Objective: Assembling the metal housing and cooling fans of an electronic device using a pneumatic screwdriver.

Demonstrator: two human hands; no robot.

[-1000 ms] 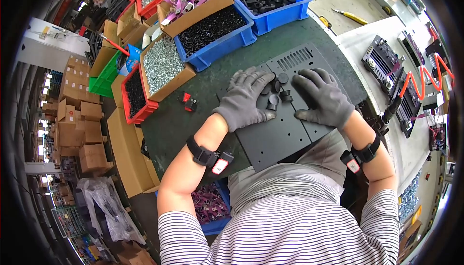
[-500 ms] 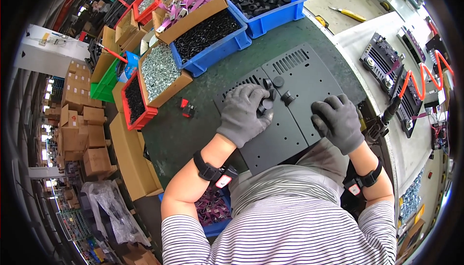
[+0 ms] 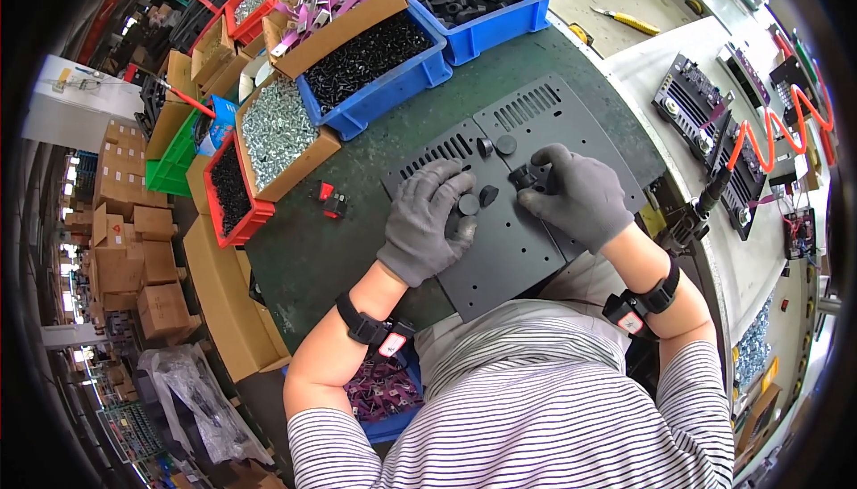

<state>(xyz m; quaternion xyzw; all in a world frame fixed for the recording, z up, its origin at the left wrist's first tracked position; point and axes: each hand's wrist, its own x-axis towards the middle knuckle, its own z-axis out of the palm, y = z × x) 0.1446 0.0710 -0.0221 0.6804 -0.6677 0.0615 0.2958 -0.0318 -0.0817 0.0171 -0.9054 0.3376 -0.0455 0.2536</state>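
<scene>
Two dark perforated metal panels (image 3: 509, 261) lie side by side on the green worktop, near my body. Both my hands wear grey gloves. My left hand (image 3: 424, 221) is over the left panel, its fingers and thumb curled around a black round cap-like piece (image 3: 468, 204). My right hand (image 3: 580, 196) pinches another black round piece (image 3: 523, 177) near the seam, thumb and index finger on its sides. Between the hands, a loose black piece (image 3: 488, 194) lies tilted. Farther up the panels sit two more, one on its side (image 3: 485, 147) and one flat disc (image 3: 505, 145).
Beyond the panels stand a blue bin of black round pieces (image 3: 536, 18), a blue bin of black screws (image 3: 370, 112) and a carton of silver screws (image 3: 281, 128). A red-and-black switch (image 3: 330, 199) lies left. At right are an orange coiled cord (image 3: 768, 150) and circuit-board assemblies (image 3: 687, 101).
My right hand has moved left from the panel's right side and closed on a black piece. My left hand has shifted down-left; the pieces beside it have come apart.
</scene>
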